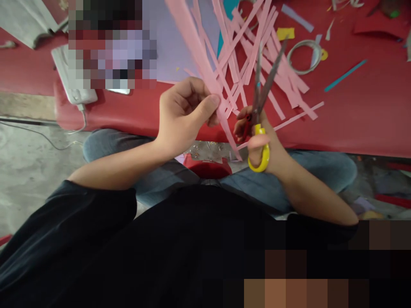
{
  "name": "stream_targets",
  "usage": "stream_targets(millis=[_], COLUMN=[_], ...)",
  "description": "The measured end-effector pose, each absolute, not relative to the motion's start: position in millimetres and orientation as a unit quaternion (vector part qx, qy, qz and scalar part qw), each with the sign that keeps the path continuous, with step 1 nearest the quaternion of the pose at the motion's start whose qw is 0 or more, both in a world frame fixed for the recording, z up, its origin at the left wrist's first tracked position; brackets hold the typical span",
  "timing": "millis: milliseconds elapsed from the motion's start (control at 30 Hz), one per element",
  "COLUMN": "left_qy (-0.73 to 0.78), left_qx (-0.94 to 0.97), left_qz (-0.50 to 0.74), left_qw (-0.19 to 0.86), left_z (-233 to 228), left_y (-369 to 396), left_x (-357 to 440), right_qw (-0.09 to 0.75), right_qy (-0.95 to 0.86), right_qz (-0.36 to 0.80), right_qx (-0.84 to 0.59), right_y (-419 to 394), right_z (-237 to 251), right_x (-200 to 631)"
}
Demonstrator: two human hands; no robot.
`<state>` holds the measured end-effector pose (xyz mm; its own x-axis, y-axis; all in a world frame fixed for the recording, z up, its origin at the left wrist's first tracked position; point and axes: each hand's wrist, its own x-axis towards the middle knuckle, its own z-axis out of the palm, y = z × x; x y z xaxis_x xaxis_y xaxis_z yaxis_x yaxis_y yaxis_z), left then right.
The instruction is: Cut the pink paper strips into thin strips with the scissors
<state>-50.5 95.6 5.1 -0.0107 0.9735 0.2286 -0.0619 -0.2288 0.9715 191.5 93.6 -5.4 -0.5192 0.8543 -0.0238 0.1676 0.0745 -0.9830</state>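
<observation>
My left hand [186,115] pinches a long pink paper strip [205,68] between thumb and fingers. The strip runs from the top of the view down past the table edge. To its right, my right hand [257,132] holds a pair of scissors [263,90] with a yellow handle, thumb through the loop. The blades point away from me and stand slightly apart, with no paper between them. Behind both hands lies a loose pile of cut pink paper strips [250,55], crossing one another.
The red table [353,115] also carries lavender paper [170,42], a white ring-shaped roll [290,60], a thin teal strip [345,76] and a yellow scrap [285,33]. A white power bank [72,77] with a cable lies at the left. A red stool [207,167] shows below.
</observation>
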Motion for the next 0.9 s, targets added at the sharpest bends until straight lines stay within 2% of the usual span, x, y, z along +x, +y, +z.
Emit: stream_targets(millis=[200,567,900], left_qy=[0.384,0.454,0.483], left_qx=[0.509,0.496,0.486], left_qz=[0.639,0.629,0.608], left_qw=[0.43,0.389,0.4], left_z=[-7,8,17], left_y=[104,100,91], left_x=[-46,-39,-34], right_qw=[0.252,0.212,0.204], right_qy=[-0.715,-0.752,-0.739], right_qz=[0.544,0.498,0.5], right_qx=[-0.359,-0.378,-0.402], right_y=[77,75,71], right_z=[2,8,19], right_x=[176,172,169])
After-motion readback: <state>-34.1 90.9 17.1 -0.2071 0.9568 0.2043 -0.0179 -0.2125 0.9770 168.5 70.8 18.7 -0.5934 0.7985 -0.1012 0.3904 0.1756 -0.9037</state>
